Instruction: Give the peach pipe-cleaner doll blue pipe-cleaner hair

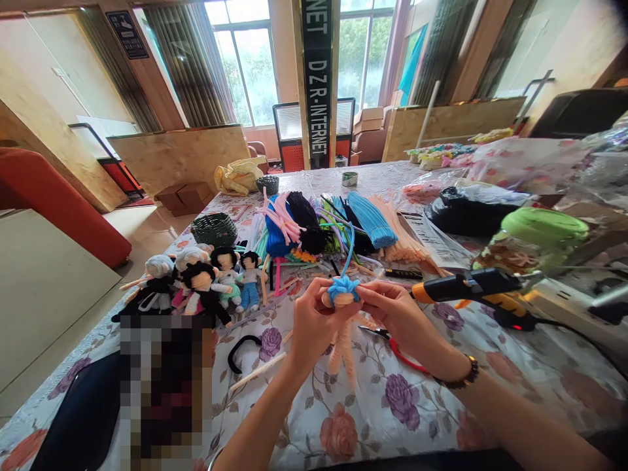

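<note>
Between my two hands is a small pipe-cleaner doll [342, 353] with a peach head, peach legs hanging down and blue pipe cleaner [343, 285] wound over its head. One loose blue end sticks up from the top. My left hand [314, 320] grips the doll's head from the left side. The fingers of my right hand [392, 311] are pinched at the right edge of the blue winding. Just beneath my right hand lie scissors [406, 358] with red handles, partly hidden by it.
Finished dolls [201, 278] sit at the left near a dark green basket [214, 229]. Bundles of coloured pipe cleaners [370, 221] lie behind my hands. A glue gun [466, 285] with a cord rests at right. A black pipe-cleaner piece [238, 350] lies on the flowered tablecloth [275, 418].
</note>
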Action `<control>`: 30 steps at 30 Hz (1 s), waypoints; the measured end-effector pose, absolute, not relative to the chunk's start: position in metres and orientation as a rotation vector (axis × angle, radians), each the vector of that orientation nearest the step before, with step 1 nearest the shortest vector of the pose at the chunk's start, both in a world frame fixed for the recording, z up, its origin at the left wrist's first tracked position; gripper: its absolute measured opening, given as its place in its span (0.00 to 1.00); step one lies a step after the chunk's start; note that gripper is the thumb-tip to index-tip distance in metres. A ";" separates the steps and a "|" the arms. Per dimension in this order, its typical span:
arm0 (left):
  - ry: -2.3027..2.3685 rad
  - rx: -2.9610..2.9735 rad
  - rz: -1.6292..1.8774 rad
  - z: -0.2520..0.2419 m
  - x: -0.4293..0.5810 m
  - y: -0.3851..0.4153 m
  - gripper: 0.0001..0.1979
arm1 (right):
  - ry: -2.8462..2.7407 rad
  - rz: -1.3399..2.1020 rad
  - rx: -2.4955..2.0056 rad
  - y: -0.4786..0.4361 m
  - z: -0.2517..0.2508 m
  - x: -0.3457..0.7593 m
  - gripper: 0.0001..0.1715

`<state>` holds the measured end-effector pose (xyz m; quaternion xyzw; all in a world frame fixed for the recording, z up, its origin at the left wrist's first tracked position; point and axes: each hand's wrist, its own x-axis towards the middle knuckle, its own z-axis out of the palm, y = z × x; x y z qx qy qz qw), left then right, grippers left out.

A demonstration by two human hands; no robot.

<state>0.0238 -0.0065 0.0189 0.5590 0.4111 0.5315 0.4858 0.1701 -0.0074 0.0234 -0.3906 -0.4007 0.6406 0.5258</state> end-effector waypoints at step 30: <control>0.994 1.246 1.397 0.016 0.027 -0.007 0.18 | -0.992 1.570 -0.833 -0.003 0.019 0.172 0.11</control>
